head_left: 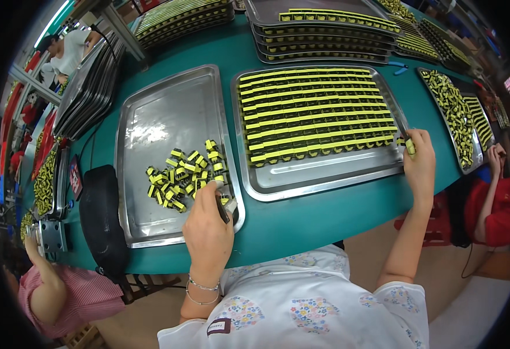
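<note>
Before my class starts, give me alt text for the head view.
A left hand is at a loose pile of yellow-and-black parts on a metal tray. The right hand holds a similar part beside neat rows on a second tray, on a green table.

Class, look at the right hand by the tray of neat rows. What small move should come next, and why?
Probably a slight move of the right hand to the left, setting down the yellow-and-black piece it appears to hold. That piece is beside the right end of the nearest row, and the tray is bare in front of that row.
</note>
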### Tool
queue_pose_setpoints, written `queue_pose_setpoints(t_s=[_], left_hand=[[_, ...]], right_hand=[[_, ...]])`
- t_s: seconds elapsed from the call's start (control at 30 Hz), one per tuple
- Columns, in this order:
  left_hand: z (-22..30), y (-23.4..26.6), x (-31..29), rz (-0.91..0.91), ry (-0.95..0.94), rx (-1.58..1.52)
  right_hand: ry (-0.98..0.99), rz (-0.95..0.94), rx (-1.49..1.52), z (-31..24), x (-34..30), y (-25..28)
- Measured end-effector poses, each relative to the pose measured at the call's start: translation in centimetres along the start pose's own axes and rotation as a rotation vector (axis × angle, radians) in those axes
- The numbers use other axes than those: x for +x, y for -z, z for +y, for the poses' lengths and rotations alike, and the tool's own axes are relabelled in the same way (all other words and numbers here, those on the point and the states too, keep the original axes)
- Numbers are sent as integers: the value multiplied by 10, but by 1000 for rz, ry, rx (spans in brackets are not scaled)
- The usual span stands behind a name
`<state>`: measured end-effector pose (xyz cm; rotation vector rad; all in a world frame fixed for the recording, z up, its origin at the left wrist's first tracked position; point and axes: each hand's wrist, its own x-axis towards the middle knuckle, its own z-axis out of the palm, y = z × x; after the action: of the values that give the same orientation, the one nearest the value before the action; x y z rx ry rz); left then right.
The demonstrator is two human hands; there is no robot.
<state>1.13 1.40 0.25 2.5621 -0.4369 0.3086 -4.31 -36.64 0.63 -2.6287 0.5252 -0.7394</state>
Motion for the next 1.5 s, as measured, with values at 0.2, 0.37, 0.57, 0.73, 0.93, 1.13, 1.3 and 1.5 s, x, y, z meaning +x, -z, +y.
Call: queue_pose_setpoints(t_s=[0.2, 0.37, 0.57, 0.73, 0.93, 1.13, 1.3, 1.5], left_hand=[[-6, 4, 0, -80, -34, -48], [-9, 5, -1, -78, -23, -97], [-17, 2, -6, 96, 110, -275], [-13, 13, -2, 132, 264, -718], [-3, 9, -3, -192, 392, -1492], [6, -2, -2, -342, 298, -1579], [15, 1, -4, -196, 272, -1453], [10, -1, -8, -163, 231, -1233]], right_hand=[[36, -42, -9, -1, 6, -6], [35, -72, -7, 0, 8, -8], [45, -33, 6, -4, 6, -7], [113, 94, -50, -22, -1, 3], [88, -335, 608, -78, -33, -13], [435, -430, 563, -136, -53, -27], [479, -385, 517, -153, -58, -34], [511, -388, 433, -156, -59, -35]])
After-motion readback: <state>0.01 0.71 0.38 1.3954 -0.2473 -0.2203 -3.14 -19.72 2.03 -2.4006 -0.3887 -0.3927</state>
